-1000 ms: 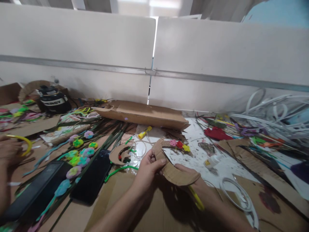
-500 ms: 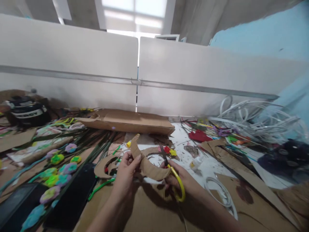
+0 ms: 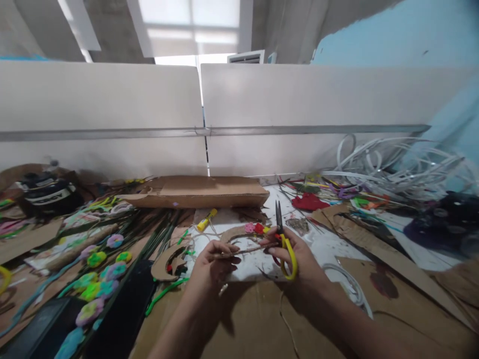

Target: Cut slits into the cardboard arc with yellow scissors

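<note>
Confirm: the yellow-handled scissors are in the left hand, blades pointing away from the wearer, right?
Wrong hand: the head view shows the yellow-handled scissors in the right hand. Blades do point away from the wearer.

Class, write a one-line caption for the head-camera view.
Left hand and right hand hold a brown piece edge-on, yellow-handled scissors in the right, above flat cardboard.

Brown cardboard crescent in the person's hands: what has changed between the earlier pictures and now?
The brown cardboard crescent has turned from broad face toward the camera to nearly edge-on. The yellow-handled scissors, held low at first, then blades over the crescent, now point upward in the right hand. The left hand keeps its hold. The long brown folded cardboard stayed by the white partition.
</note>
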